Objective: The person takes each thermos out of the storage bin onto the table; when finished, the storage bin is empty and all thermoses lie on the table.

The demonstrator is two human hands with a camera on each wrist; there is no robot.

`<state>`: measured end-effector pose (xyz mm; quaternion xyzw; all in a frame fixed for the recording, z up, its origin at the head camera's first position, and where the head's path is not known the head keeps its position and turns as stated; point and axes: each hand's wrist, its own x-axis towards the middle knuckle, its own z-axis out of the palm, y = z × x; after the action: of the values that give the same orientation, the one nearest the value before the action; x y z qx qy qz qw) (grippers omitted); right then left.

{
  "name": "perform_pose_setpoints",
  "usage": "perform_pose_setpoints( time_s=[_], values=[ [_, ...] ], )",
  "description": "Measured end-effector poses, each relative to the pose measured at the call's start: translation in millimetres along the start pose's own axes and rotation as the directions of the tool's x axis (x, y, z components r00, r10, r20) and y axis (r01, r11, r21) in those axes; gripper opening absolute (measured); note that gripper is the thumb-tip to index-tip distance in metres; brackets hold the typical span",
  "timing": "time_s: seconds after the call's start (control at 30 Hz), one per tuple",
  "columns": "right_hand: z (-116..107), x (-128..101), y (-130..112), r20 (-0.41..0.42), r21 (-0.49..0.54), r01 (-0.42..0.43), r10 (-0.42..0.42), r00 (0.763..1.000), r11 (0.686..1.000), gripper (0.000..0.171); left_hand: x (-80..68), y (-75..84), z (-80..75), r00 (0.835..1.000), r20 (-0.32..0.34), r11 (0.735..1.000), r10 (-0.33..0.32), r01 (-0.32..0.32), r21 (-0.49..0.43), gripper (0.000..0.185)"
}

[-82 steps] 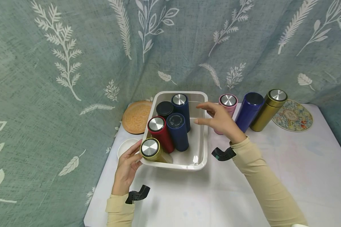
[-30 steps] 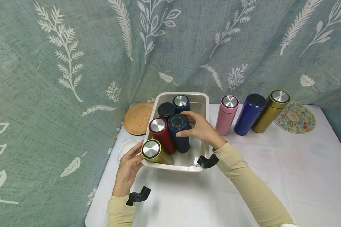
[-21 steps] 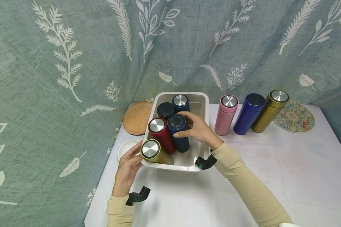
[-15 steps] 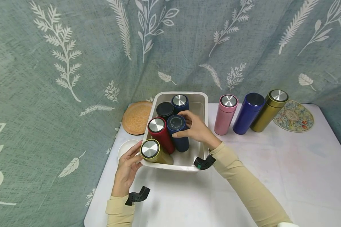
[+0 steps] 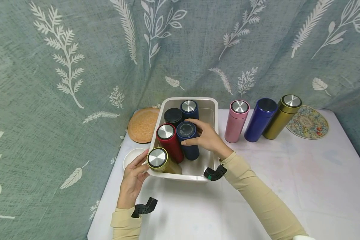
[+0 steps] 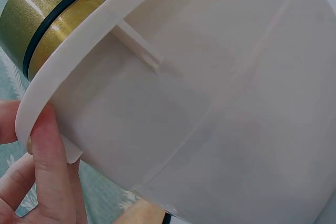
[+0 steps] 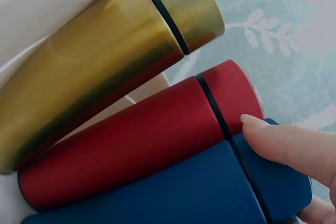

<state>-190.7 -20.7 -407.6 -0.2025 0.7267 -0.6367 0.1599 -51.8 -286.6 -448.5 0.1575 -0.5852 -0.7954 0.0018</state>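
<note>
A white plastic tub [image 5: 206, 173] holds several vacuum flasks. My left hand [image 5: 133, 180] pinches the tub's rim at its near left corner, beside a gold flask [image 5: 165, 163] that leans there with a silver-topped lid. In the left wrist view, fingers [image 6: 50, 156] lie on the rim. My right hand [image 5: 206, 136] reaches over the tub's right side and grips a dark blue flask [image 5: 189, 146] near its lid. The right wrist view shows the thumb [image 7: 289, 142] across the top of that blue flask [image 7: 157, 192], close to a red flask [image 7: 126, 135].
Inside the tub also stand a black-lidded flask [image 5: 173, 115] and a second blue one [image 5: 189, 107]. To the right are a pink flask [image 5: 235, 126], a violet-blue flask [image 5: 259, 123] and a gold-green flask [image 5: 280, 121], beside a patterned round mat [image 5: 310, 123]. A brown disc [image 5: 142, 126] and white bowl [image 5: 131, 156] lie left.
From beside the pink flask, my right hand has moved left into the tub and taken hold of the dark blue flask. The left hand stays at the rim.
</note>
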Motion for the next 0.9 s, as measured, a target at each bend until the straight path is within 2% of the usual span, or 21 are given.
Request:
perform_pose_setpoints(
  time_s=[0.53,0.9],
  values=[
    [2.0,-2.1,-1.1,-0.071,-0.061,-0.008,0.004,0.997,0.998,0.077,-0.2,0.9,0.1,1.000,0.001,1.000,0.008,-0.008,-0.009,0.050],
    [3.6,-2.4,-0.9,-0.109,-0.050,0.006,-0.011,0.994,0.999,0.072,0.7,0.5,0.4,1.000,-0.017,1.000,-0.007,0.006,-0.013,0.049]
  ],
)
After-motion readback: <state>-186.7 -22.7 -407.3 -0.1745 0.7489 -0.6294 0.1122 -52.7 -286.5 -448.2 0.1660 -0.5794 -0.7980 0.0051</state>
